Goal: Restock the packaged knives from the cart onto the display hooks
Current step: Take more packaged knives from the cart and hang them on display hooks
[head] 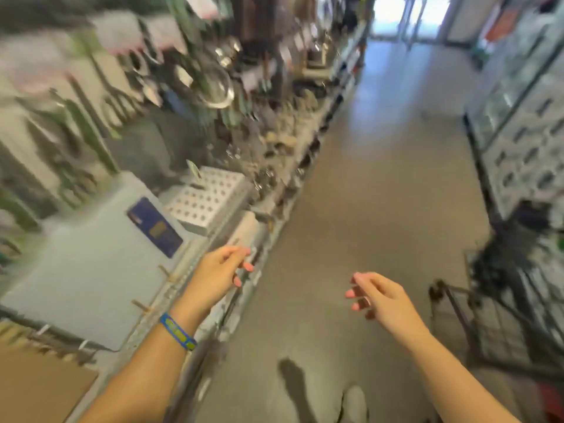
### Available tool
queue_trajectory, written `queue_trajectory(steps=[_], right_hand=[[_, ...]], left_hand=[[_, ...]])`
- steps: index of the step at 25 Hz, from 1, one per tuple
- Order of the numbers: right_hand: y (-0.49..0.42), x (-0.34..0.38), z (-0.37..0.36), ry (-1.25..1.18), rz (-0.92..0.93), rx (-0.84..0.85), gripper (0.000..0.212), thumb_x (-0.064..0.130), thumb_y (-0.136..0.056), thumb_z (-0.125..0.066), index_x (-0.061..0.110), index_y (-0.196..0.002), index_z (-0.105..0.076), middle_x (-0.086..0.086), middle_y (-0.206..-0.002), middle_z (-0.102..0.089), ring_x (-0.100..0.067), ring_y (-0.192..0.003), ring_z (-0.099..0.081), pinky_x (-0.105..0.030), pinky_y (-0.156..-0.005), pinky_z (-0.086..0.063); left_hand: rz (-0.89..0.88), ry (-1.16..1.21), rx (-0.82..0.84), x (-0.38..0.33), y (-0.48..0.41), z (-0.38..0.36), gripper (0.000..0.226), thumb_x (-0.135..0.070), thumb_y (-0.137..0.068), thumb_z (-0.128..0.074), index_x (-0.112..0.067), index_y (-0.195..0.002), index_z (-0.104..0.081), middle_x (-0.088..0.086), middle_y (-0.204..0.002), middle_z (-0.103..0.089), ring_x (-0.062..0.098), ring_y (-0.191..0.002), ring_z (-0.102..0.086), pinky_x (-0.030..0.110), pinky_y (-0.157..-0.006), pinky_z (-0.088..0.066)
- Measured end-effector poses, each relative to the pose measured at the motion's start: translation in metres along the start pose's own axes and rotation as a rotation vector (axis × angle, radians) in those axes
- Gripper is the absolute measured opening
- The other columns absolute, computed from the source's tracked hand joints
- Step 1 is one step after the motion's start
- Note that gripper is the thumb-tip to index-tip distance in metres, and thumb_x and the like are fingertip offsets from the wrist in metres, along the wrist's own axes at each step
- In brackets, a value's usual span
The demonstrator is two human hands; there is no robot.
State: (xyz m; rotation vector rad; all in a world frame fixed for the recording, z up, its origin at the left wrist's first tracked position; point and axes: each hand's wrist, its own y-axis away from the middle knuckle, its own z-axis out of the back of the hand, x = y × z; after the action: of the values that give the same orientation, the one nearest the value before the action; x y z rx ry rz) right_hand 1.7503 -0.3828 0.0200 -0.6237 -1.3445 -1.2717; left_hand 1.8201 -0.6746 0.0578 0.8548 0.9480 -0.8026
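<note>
The whole view is blurred by motion. My left hand (pixel 221 267) hangs over the shelf edge at the left with loosely curled fingers and holds nothing; a blue wristband is on that wrist. Above the aisle floor, my right hand (pixel 378 296) is also loosely curled and empty. Packaged knives and utensils (pixel 76 123) hang on the display wall at the far left. A wire cart (pixel 476 325) stands at the right edge, just right of my right hand; its contents are too blurred to tell.
A grey shelf (pixel 85 270) at the left carries a dark blue package (pixel 155 227) and a perforated metal box (pixel 207 199). The grey aisle floor (pixel 381 178) runs ahead to a bright doorway. Shelving with small items lines the right side (pixel 525 141).
</note>
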Motion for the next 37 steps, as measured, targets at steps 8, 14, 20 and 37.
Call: queue_trajectory(steps=[8, 14, 20, 37], right_hand=[[0.034, -0.165, 0.150, -0.135, -0.364, -0.314, 0.025, 0.030, -0.106, -0.054, 0.015, -0.100, -0.074, 0.001, -0.084, -0.079, -0.011, -0.064, -0.068, -0.022, -0.054, -0.044], [-0.003, -0.187, 0.243, -0.234, -0.378, -0.406, 0.024, 0.027, -0.106, -0.054, 0.016, -0.099, -0.073, 0.002, -0.082, -0.078, -0.007, -0.061, -0.066, -0.015, -0.049, -0.044], [-0.042, -0.199, 0.307, -0.331, -0.478, -0.574, 0.021, 0.032, -0.105, -0.055, 0.023, -0.099, -0.073, 0.005, -0.084, -0.078, -0.009, -0.065, -0.070, -0.021, -0.054, -0.046], [-0.082, -0.229, 0.417, -0.140, -1.198, -1.331, 0.045, 0.042, -0.101, -0.057, 0.014, -0.136, -0.058, -0.010, -0.129, -0.065, -0.030, -0.117, -0.059, -0.037, -0.090, -0.045]], left_hand=[[0.365, -0.069, 0.314, 0.078, -0.019, -0.204, 0.025, -0.022, -0.103, -0.047, -0.008, -0.109, -0.068, 0.003, -0.082, -0.070, 0.007, -0.046, -0.052, 0.016, -0.042, -0.027], [0.271, -0.167, 0.458, 0.014, -0.085, -0.331, 0.026, -0.027, -0.103, -0.048, -0.012, -0.107, -0.069, 0.003, -0.087, -0.073, 0.011, -0.056, -0.056, 0.024, -0.053, -0.031], [0.253, -0.254, 0.670, -0.027, -0.146, -0.433, 0.027, -0.030, -0.103, -0.048, -0.017, -0.106, -0.070, 0.003, -0.092, -0.075, 0.013, -0.062, -0.059, 0.027, -0.058, -0.038], [0.016, -0.612, 1.326, -0.131, -0.323, -0.749, 0.028, -0.039, -0.092, -0.050, -0.021, -0.097, -0.072, -0.001, -0.087, -0.076, 0.007, -0.058, -0.064, 0.025, -0.052, -0.039]])
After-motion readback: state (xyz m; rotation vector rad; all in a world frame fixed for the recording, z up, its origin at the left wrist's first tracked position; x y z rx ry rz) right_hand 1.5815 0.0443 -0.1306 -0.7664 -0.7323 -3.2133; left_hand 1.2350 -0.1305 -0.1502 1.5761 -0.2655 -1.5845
